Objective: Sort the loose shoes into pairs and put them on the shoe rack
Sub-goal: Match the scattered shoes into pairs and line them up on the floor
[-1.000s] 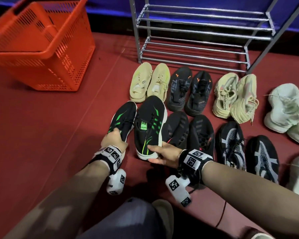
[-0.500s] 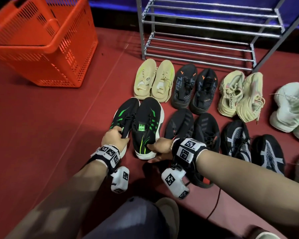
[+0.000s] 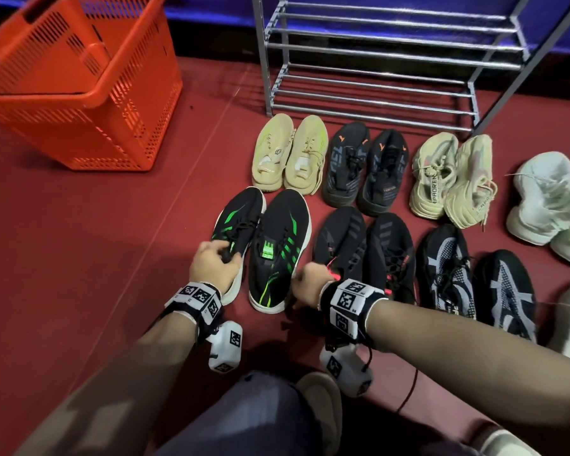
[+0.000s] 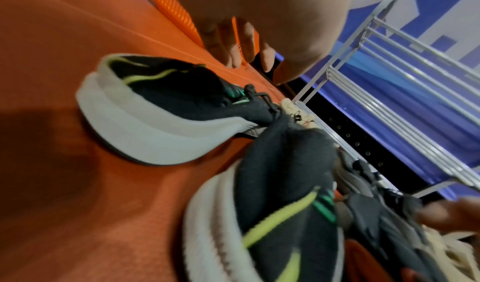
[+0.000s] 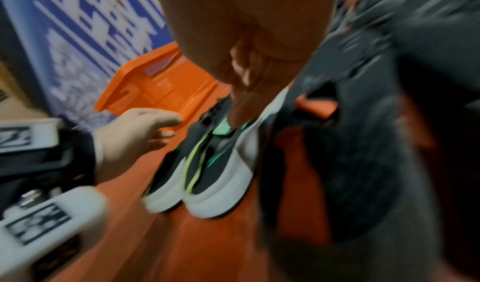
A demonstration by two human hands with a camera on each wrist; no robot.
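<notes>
While the green-striped pair (image 3: 260, 245) lies toes toward the rack (image 3: 375, 70), the left hand (image 3: 216, 261) curls over its left shoe's heel. Seen from the left wrist, those fingers (image 4: 233, 45) hang apart above it. From the right wrist, the right hand (image 5: 249, 76) touches the other shoe; its grasp is unclear.

Perforated glossy plastic basket (image 3: 89, 93) — shiny metal-tube shoe rack (image 3: 392, 60) — matt knit shoes (image 3: 277, 238).

Green stripes are shown on the black, white-soled shoes (image 3: 264, 238). Beige pairs (image 3: 290, 154), black pairs (image 3: 364, 166) and seemingly white shoes (image 3: 540, 195) are seen on red floor (image 3: 79, 258); the basket (image 3: 79, 77) is orange.
</notes>
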